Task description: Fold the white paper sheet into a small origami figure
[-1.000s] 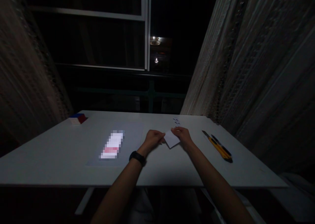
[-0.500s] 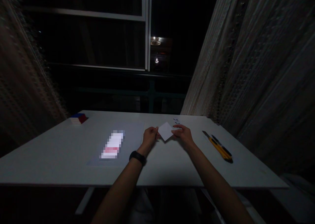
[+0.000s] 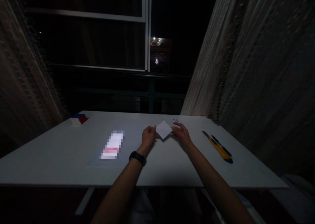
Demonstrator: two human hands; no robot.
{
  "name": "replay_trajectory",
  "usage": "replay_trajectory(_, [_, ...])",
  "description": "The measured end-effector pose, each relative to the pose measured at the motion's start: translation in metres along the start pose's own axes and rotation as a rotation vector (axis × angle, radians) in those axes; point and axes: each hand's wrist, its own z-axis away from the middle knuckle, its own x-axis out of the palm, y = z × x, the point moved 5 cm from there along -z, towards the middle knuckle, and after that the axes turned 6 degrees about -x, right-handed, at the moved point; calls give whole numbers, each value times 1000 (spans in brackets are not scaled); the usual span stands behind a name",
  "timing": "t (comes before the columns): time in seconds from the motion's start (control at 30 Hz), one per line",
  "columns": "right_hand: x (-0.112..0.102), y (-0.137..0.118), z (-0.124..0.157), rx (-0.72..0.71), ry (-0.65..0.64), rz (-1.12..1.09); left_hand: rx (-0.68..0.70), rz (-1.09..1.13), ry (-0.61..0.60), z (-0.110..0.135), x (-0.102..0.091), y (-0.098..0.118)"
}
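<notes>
A small white square of paper is held up like a diamond above the white table. My left hand, with a black watch on its wrist, pinches the paper's left corner. On the other side, my right hand pinches the right corner, its fingers curled. Both hands hover just above the tabletop near its far middle.
A yellow utility knife and a dark pen lie at the right. A blurred card rests on a grey sheet at the left. A red and blue block sits at the far left corner. Curtains hang on both sides of a dark window.
The paper has been lifted from near the tabletop and turned up to face me. Both hands moved slightly away from me and to the left with it.
</notes>
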Motion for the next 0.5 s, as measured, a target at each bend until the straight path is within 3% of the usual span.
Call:
replay_trajectory(0.17, [11,5,6,17,-106,9,-61,93,-127,0,8,-7])
replay_trajectory(0.5, [-1,16,4,128,101,11,-65,160,-251,5,16,0])
